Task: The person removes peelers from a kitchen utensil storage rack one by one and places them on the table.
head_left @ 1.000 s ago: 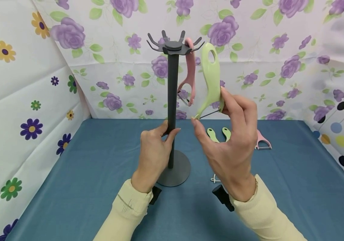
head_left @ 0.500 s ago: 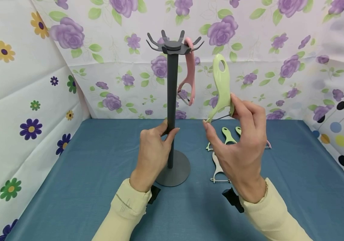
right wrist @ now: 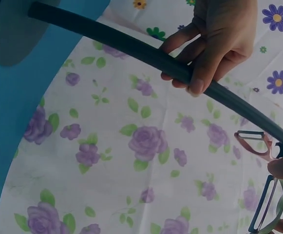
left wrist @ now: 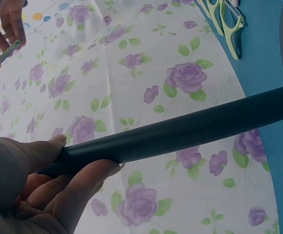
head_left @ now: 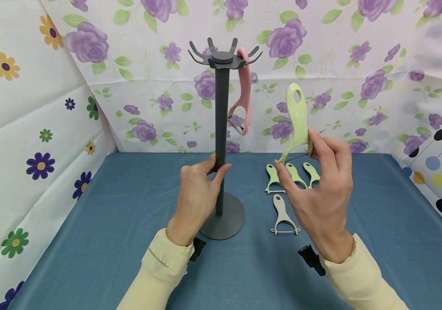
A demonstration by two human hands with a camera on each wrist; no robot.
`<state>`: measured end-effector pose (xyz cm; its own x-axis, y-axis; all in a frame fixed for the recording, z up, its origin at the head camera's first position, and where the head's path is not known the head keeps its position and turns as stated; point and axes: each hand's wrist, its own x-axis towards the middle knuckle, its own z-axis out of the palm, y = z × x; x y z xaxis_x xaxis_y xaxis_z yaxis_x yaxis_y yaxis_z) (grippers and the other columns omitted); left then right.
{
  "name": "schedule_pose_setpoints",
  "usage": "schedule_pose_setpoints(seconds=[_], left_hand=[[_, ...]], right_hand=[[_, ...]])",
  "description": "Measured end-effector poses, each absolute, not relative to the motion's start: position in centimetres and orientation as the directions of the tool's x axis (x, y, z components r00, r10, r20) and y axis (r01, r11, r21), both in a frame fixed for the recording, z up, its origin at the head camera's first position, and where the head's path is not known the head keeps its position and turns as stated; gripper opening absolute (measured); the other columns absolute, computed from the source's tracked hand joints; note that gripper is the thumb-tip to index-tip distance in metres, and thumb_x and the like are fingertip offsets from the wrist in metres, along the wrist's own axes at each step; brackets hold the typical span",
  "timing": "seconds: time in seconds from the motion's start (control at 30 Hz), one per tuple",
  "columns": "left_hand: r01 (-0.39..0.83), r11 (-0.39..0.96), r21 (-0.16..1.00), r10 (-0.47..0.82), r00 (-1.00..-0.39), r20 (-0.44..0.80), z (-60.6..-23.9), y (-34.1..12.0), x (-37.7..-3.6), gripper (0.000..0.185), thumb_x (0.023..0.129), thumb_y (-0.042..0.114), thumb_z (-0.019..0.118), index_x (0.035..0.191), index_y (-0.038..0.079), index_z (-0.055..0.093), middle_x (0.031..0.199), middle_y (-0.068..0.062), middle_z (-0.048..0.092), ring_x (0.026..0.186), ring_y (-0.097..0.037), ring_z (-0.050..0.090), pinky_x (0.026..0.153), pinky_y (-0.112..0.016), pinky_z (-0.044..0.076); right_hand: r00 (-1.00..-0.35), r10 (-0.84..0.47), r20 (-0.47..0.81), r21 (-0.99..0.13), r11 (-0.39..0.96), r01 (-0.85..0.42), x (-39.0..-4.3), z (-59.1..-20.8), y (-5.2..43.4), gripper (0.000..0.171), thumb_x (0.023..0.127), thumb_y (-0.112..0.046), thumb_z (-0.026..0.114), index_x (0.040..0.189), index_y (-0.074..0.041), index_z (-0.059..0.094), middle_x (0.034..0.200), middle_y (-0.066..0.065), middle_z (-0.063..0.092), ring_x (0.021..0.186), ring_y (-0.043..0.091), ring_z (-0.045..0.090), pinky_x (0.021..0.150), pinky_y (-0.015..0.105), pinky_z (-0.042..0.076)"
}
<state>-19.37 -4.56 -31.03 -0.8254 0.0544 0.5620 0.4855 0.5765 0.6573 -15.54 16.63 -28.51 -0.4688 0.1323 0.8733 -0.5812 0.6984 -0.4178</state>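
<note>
My left hand [head_left: 197,193] grips the post of a dark grey rack stand [head_left: 222,125], thumb on one side and fingers on the other. Between thumb and fingers of my right hand [head_left: 319,193], a light green peeler [head_left: 298,114] is pinched by its blade end, its holed handle pointing up. It is apart from the stand, to the right of it. A pink peeler [head_left: 245,86] hangs from one of the stand's hooks. The left wrist view shows the post [left wrist: 180,129] in my left hand; the right wrist view shows the green peeler's blade end [right wrist: 268,209].
Several green peelers [head_left: 272,175] lie on the blue cloth [head_left: 139,193] behind my right hand, which partly covers some. A pale grey peeler [head_left: 281,213] lies nearer, right of the stand's round base [head_left: 228,224]. Flower-patterned sheets [head_left: 159,120] stand behind and at the sides.
My right hand has moved right and down with the green peeler, away from the stand's hooks. The peelers on the cloth show more now. My left hand stays on the post.
</note>
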Motion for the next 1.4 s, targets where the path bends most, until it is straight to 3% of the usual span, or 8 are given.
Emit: schedule_pose_setpoints(seconds=[0.67,0.9,1.03,1.4], left_hand=[[0.489,0.572,0.658,0.067,-0.828,0.557,-30.8,-4.7,-19.6,0.025,0.097,0.023,0.072,0.115,0.006,0.077,0.099,-0.014,0.08,0.095,-0.025,0.078,0.08,-0.04,0.064],[0.495,0.56,0.665,0.068,-0.827,0.558,-30.8,-4.8,-19.7,0.026,0.097,0.022,0.072,0.116,0.005,0.077,0.1,-0.014,0.08,0.096,-0.026,0.077,0.081,-0.041,0.064],[0.495,0.555,0.668,0.073,-0.829,0.554,-30.8,-4.8,-19.6,0.026,0.097,0.022,0.072,0.116,0.005,0.077,0.1,-0.014,0.08,0.097,-0.026,0.077,0.081,-0.04,0.064],[0.5,0.535,0.681,0.081,-0.833,0.548,-30.9,-5.1,-19.7,0.028,0.097,0.022,0.072,0.118,0.005,0.076,0.103,-0.014,0.079,0.099,-0.026,0.077,0.084,-0.045,0.063]], right_hand=[[-0.535,0.15,0.832,-0.445,0.756,-0.48,-15.4,-31.2,19.2,0.076,0.077,-0.012,0.09,0.145,-0.005,0.057,0.119,0.03,0.054,0.1,0.036,0.054,0.092,0.016,0.036],[-0.577,0.126,0.807,-0.436,0.785,-0.439,-15.2,-32.2,19.9,0.07,0.08,-0.015,0.088,0.142,-0.001,0.059,0.119,0.03,0.053,0.099,0.037,0.053,0.087,0.028,0.039],[-0.61,0.112,0.784,-0.433,0.803,-0.409,-15.1,-32.7,20.4,0.069,0.081,-0.017,0.087,0.141,0.001,0.058,0.12,0.029,0.053,0.1,0.036,0.053,0.087,0.028,0.039],[-0.62,0.114,0.777,-0.429,0.815,-0.389,-15.3,-33.9,21.2,0.071,0.074,-0.008,0.091,0.137,0.003,0.06,0.115,0.027,0.054,0.096,0.035,0.053,0.085,0.03,0.039]])
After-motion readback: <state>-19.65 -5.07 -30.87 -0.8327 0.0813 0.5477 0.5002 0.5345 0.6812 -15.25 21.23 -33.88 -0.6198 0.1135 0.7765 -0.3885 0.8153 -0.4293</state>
